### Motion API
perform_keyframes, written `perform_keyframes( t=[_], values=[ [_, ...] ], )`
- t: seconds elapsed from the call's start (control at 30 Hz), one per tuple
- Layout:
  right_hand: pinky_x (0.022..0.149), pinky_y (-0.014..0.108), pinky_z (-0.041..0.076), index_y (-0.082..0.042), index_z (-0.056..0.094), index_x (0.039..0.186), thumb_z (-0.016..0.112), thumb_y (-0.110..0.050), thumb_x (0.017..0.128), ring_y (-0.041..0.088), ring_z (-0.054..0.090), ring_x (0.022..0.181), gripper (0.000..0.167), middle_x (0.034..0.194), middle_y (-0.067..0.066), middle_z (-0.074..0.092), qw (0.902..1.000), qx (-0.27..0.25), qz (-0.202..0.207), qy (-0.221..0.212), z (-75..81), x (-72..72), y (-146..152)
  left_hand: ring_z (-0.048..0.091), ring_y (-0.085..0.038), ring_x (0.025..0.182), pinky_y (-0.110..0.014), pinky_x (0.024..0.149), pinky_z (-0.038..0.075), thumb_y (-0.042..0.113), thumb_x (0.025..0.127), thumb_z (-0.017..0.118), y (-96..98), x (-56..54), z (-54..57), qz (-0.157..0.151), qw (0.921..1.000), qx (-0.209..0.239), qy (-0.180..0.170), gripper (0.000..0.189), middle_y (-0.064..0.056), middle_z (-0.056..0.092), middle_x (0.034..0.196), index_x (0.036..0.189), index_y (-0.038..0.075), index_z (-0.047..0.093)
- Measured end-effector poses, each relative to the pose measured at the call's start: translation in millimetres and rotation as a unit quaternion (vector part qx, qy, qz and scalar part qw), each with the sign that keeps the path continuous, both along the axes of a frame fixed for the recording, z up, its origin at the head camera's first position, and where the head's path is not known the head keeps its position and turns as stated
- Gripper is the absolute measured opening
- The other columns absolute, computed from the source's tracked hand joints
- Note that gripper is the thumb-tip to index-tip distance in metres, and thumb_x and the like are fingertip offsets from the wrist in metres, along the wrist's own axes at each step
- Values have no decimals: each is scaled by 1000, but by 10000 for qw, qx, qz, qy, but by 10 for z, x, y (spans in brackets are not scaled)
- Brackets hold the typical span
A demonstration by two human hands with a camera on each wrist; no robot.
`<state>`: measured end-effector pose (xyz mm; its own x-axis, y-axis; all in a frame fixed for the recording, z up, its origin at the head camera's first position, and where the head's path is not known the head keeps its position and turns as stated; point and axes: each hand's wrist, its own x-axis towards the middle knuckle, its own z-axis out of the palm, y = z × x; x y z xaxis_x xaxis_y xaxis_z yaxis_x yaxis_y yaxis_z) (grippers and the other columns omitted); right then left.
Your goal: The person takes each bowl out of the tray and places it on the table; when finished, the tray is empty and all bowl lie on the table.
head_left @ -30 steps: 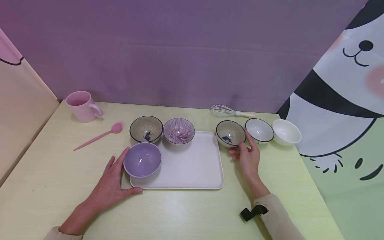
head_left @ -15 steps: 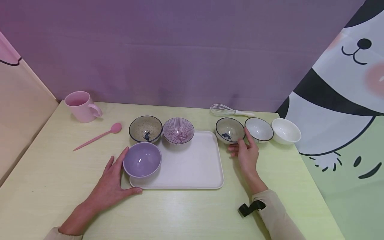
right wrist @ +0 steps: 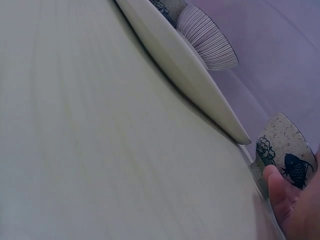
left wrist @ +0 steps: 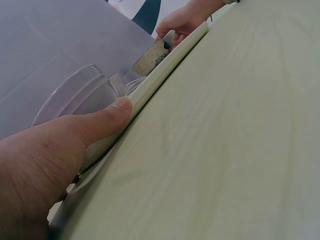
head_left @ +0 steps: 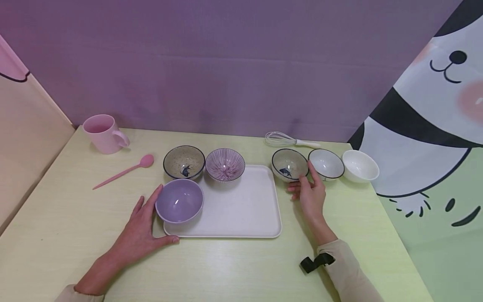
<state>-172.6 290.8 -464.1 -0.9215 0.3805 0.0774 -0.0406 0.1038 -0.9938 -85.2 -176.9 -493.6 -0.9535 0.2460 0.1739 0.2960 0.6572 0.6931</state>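
A speckled bowl with a dark rim and a blue fish inside [head_left: 289, 163] sits just right of the white tray [head_left: 245, 209]. My right hand [head_left: 312, 199] holds its near right side, thumb at the rim and forefinger along the wall. In the right wrist view the speckled bowl [right wrist: 285, 145] shows a fish on its outside too, beside the fingers. My left hand [head_left: 139, 235] is spread at the tray's left end, forefinger beside a purple bowl [head_left: 179, 201] and thumb on the tray's front edge. In the left wrist view the left thumb [left wrist: 102, 122] lies along the tray's rim.
Another speckled bowl [head_left: 183, 162] and a striped bowl [head_left: 225, 165] stand at the tray's back left. A dark-rimmed white bowl [head_left: 326, 163] and a plain white bowl [head_left: 360, 166] are at right. A whisk [head_left: 290, 140], pink mug [head_left: 105, 134] and pink spoon [head_left: 128, 171] lie around.
The speckled bowl at my right hand has levelled out from a tilt towards me, its near rim shifting slightly back. My left hand and the other things stay put.
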Motion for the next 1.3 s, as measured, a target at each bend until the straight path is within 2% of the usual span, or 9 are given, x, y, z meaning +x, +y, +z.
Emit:
perform_keyframes(
  t=[0.33,0.63,1.0,1.3],
  values=[
    [47,21,55,-27,41,173,50,-13,114,8,75,61,61,83,5,83,9993,348,17,-128,36,20,5,18,-57,165,-65,138,11,48,71,106,3,5,8,-13,10000,21,37,146,-26,36,176,179,15,14],
    [49,22,57,-31,42,172,54,-21,116,8,76,62,58,90,13,83,9984,549,44,-141,19,41,39,20,-56,164,-62,139,10,49,71,105,1,-1,-4,-32,10000,-20,79,145,-26,37,175,179,15,14],
    [50,21,55,-29,48,169,58,-29,117,9,76,61,53,82,5,82,9982,593,131,-7,100,174,40,27,-55,163,-58,140,8,47,70,106,-1,-3,-21,-59,9999,9,156,146,-28,38,174,179,13,14],
    [51,20,56,-18,50,168,59,-21,116,8,74,60,53,76,-3,80,9976,668,88,155,156,283,-5,25,-56,163,-61,140,8,47,70,106,-2,0,-5,-55,9999,25,134,146,-28,38,174,179,13,14]
  ],
)
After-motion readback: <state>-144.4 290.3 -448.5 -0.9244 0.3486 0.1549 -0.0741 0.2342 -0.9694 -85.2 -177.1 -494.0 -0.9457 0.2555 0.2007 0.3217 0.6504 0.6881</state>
